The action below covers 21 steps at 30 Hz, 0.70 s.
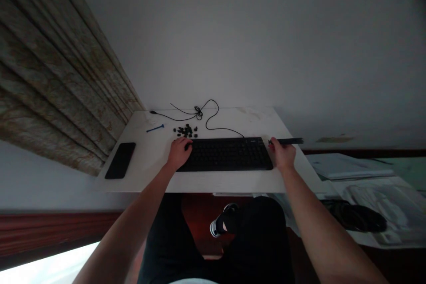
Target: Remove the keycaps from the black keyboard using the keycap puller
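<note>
A black keyboard [229,154] lies flat on the white table, its keys facing up. My left hand [179,152] is closed at its upper left corner, fingertips on the edge. Just off the right end of the keyboard, my right hand [282,153] grips a long, slim black tool [291,141] that points to the right. Its shape is like a brush, but the dim light hides its exact kind. Behind the left hand, several small black keycaps [187,131] lie in a loose pile. A thin blue tool [155,128] rests to the left of them.
The keyboard's black cable [199,113] loops across the back of the white table [213,182], near the wall. A dark phone [120,160] lies at the left edge beside the curtain [60,62]. Plastic-wrapped items and papers [349,166] sit lower at the right.
</note>
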Available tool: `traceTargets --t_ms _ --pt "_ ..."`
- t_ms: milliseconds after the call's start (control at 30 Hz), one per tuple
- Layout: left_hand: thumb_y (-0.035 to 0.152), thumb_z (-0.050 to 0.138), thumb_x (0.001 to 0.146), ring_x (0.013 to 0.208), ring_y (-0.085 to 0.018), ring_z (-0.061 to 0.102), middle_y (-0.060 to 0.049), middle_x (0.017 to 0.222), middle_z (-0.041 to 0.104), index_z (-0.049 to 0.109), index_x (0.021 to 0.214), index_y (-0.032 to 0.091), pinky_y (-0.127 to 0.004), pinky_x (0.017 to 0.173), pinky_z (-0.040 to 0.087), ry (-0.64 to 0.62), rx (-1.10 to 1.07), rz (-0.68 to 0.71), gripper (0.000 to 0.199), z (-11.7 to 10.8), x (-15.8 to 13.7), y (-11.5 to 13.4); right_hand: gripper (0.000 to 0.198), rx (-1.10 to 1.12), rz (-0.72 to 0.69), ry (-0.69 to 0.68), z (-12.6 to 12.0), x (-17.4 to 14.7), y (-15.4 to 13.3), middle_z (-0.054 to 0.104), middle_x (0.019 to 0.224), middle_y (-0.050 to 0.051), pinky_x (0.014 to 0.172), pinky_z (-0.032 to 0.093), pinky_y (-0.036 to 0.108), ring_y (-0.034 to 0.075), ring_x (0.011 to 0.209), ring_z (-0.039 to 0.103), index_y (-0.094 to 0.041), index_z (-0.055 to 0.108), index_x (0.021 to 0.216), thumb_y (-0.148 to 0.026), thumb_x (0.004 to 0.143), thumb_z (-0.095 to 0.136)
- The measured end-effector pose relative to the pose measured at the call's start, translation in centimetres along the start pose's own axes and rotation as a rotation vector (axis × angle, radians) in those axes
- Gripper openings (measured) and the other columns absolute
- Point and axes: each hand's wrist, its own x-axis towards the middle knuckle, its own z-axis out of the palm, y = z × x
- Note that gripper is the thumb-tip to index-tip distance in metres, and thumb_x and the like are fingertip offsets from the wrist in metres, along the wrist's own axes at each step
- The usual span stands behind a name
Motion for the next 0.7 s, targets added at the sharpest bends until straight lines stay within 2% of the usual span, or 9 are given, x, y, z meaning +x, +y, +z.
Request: traceTargets --t_ms 133,267,333,400,567,633,700 --pt "0.014 0.057 0.085 0.110 -0.023 0.064 -0.006 0.110 0.072 0.070 0.108 0.021 -0.040 0.106 0.046 -0.011 -0.031 -0.024 0.027 -0.1 -0.3 0.3 0.027 0.090 0.156 0.009 0.0 0.6 -1.0 0.067 0.058 0.005 0.048 0.050 0.028 0.017 0.050 0.061 -0.013 0.068 0.069 -0.037 0.063 0.079" --pt "0.012 0.058 0.082 0.115 -0.025 0.062 -0.007 0.113 0.071 0.069 0.110 0.020 -0.042 0.109 0.044 -0.036 -0.029 -0.018 0.031 -0.2 -0.3 0.3 0.018 0.175 0.291 -0.005 0.7 0.8 -3.7 0.063 0.053 0.003 0.037 0.040 0.023 0.013 0.043 0.053 -0.015 0.064 0.067 -0.027 0.064 0.076" --pt "0.010 0.057 0.082 0.115 -0.025 0.062 -0.008 0.114 0.071 0.068 0.112 0.019 -0.041 0.108 0.044 -0.028 -0.048 -0.022 0.033 -0.2 -0.4 0.3 0.019 0.181 0.253 -0.038 1.9 -0.3 -5.8 0.063 0.054 0.003 0.037 0.040 0.022 0.012 0.042 0.052 -0.015 0.063 0.069 -0.029 0.067 0.076" --pt "0.008 0.057 0.081 0.114 -0.025 0.062 -0.008 0.113 0.071 0.068 0.113 0.019 -0.041 0.107 0.045 -0.022 -0.069 -0.033 0.036 -0.2 -0.4 0.2 0.024 0.148 0.170 -0.131 4.0 -2.3 -8.1 0.065 0.057 0.004 0.038 0.043 0.023 0.012 0.043 0.054 -0.015 0.064 0.071 -0.034 0.070 0.077" --pt "0.007 0.057 0.079 0.111 -0.024 0.063 -0.007 0.113 0.070 0.065 0.117 0.020 -0.040 0.105 0.046 -0.015 -0.105 -0.038 0.041 -0.1 -0.4 0.0 0.029 -0.040 0.004 -0.572 11.0 -9.6 -12.7 0.071 0.067 0.008 0.046 0.048 0.024 0.015 0.050 0.062 -0.014 0.068 0.079 -0.043 0.080 0.071" --pt "0.008 0.058 0.079 0.111 -0.024 0.063 -0.007 0.112 0.070 0.064 0.120 0.020 -0.040 0.105 0.046 -0.011 -0.107 -0.035 0.043 -0.2 -0.5 0.1 0.030 -0.154 -0.088 -0.697 13.4 -11.9 -13.7 0.071 0.066 0.007 0.050 0.049 0.026 0.017 0.052 0.064 -0.014 0.068 0.076 -0.044 0.082 0.069" --pt "0.010 0.060 0.079 0.111 -0.024 0.062 -0.007 0.113 0.070 0.064 0.122 0.020 -0.041 0.104 0.045 -0.018 -0.094 -0.023 0.044 -0.3 -0.5 0.2 0.031 -0.269 -0.186 -0.759 15.2 -13.5 -14.5 0.070 0.064 0.007 0.053 0.048 0.026 0.019 0.056 0.067 -0.016 0.067 0.072 -0.044 0.084 0.068"
